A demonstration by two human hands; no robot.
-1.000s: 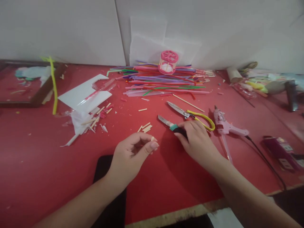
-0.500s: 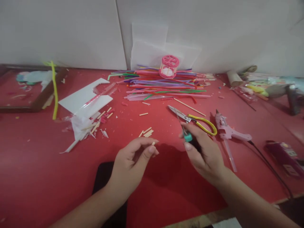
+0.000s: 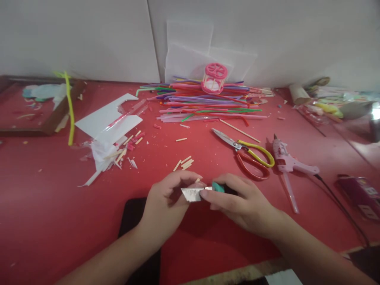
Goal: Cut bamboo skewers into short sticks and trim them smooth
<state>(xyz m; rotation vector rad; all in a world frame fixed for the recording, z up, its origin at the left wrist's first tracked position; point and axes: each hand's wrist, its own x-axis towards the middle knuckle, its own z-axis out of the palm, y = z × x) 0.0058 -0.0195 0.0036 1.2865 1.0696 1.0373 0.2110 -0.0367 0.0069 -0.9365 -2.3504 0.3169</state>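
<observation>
Left hand (image 3: 166,202) is pinching a stick (image 3: 197,180), right hand (image 3: 246,204) is gripping a knife (image 3: 192,194) (seemingly for trimming, which is calling for steadiness)

One head-worn camera looks from above and behind the left hand (image 3: 166,202) and right hand (image 3: 246,202), facing forward and down, near enough that both forearms (image 3: 118,251) reach in from below, and takes in the red tabletop (image 3: 44,198) around the hands and the pale wall (image 3: 89,39) beyond them
</observation>
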